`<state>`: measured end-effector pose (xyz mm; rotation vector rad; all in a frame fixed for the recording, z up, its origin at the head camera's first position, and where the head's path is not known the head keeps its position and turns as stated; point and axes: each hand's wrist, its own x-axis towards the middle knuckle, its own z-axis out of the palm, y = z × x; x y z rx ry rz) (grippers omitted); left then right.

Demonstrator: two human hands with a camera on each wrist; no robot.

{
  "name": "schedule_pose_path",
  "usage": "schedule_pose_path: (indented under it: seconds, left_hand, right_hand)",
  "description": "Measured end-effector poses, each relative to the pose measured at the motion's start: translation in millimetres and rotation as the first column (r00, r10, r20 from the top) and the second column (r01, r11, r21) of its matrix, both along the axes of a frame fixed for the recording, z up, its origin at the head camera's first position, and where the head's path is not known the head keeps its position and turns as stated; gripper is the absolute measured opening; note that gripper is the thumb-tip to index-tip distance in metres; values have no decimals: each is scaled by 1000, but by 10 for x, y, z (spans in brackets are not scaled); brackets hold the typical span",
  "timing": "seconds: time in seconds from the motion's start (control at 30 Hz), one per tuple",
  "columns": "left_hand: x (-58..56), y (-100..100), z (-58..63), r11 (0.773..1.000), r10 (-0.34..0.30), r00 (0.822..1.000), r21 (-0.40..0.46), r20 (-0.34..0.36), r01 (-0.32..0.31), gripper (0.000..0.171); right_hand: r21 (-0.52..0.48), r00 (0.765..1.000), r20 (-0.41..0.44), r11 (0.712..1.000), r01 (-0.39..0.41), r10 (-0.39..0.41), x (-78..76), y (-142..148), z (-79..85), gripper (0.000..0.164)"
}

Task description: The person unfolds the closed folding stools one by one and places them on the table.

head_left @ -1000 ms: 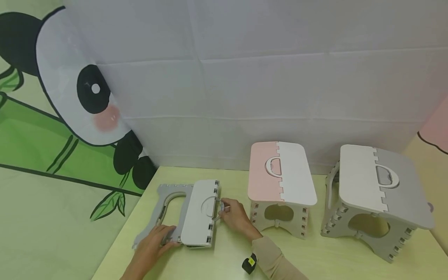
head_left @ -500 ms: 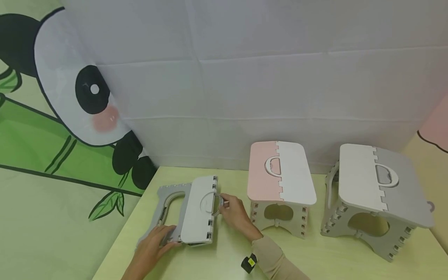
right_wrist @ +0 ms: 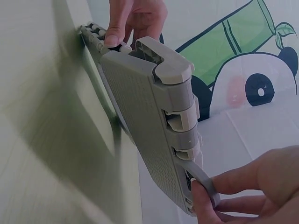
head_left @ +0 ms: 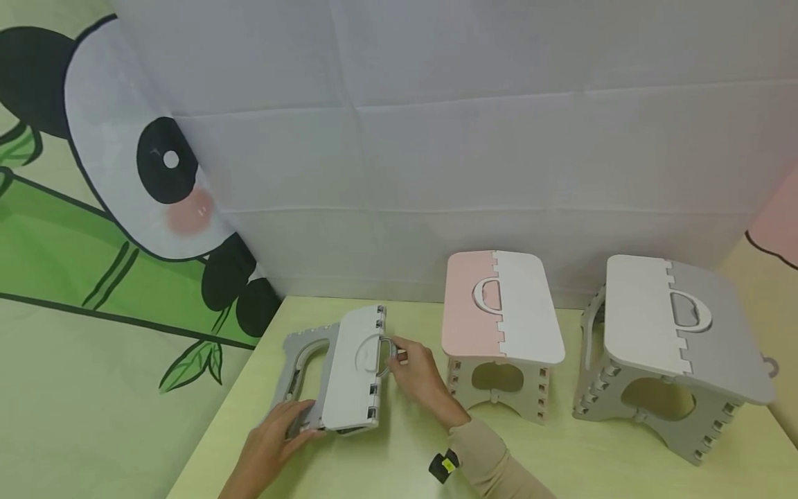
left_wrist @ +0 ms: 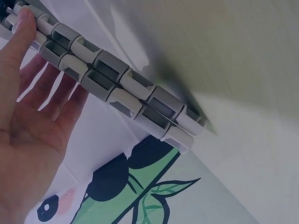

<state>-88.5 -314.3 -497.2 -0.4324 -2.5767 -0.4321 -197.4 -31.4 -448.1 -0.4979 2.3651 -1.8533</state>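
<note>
A grey and white folding stool (head_left: pixel 352 381), folded flat, is tilted over the left part of the table, its handle side raised. My left hand (head_left: pixel 274 436) grips the stool's near edge by the grey leg frame (head_left: pixel 314 388). In the left wrist view the thumb of the left hand (left_wrist: pixel 35 116) lies on the hinged edge (left_wrist: pixel 110 70), the fingers behind it. My right hand (head_left: pixel 420 378) pinches the curved handle (head_left: pixel 390 355) at the right side. The right wrist view shows the thumb and fingers of the right hand (right_wrist: pixel 252 186) around that handle (right_wrist: pixel 205 179).
A pink and white folding stool (head_left: pixel 530 305) stands unfolded right of my right hand. Farther right is a bigger white and grey folding stool (head_left: pixel 636 305), also unfolded. Behind the pale table (head_left: pixel 411 457) hangs a white sheet (head_left: pixel 461 152) with a panda print at left.
The folded stool's handle side has risen and tilted more, swinging slightly away from me. My right hand went up with the handle; the left stayed nearly in place at the near edge.
</note>
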Motion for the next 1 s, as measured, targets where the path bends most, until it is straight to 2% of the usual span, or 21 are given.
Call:
schedule_pose_path:
  seconds: [0.2,0.47,1.0]
  left_hand:
    - [25,46,40,1000,18,1000,5,13,-18,54]
    - [19,93,68,1000,-15,999,3,-29,15,56]
    - [30,152,82,999,-32,996,17,-81,34,58]
  right_hand:
    - [1,1000,-2,1000,9,-9,19,13,69,45]
    - [1,999,-33,1000,18,-18,5,30,146,42]
    - [6,997,-81,1000,20,-19,15,51,299,41]
